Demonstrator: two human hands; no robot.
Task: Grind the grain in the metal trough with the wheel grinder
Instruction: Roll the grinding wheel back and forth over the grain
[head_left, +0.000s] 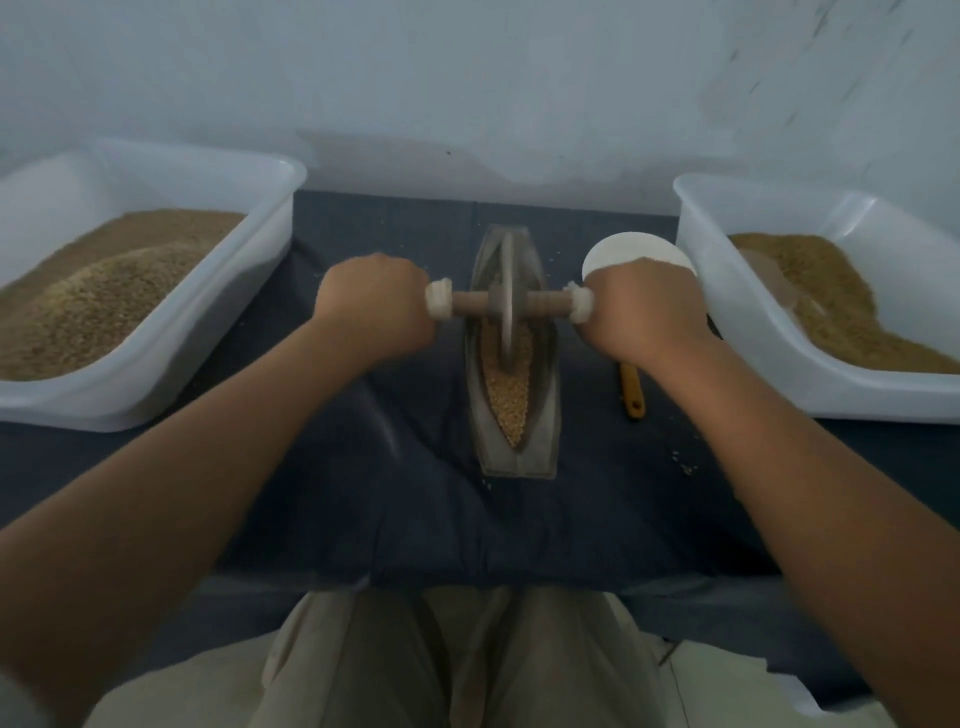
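Dark blue cloth (363, 493) covers the surface in front of my knees and runs up to a pale wall (467, 78) at twelve o'clock. Dead centre on it lies the metal trough (544, 415), a long boat shape pointing from six to twelve. The grain (511, 400) fills its groove on the six o'clock side. The wheel grinder (506, 317) stands upright on its edge in the groove, about midway along, its rim down in the grain. Its wooden axle (545, 300) runs across from nine to three. My left hand (376, 306) is clamped round the nine o'clock end and my right hand (641, 312) round the three o'clock end, fingers curled over white cloth wraps (439, 299). At nine o'clock sits a white tub (156, 395) heaped with brownish grain or meal, I cannot tell which, and a second tub (727, 364) at three o'clock holds the same. A white round dish (623, 249) shows just beyond my right hand at about one o'clock, and a yellow handle (632, 395) pokes out beneath my right wrist. Loose grains (688, 467) dot the cloth at four o'clock.
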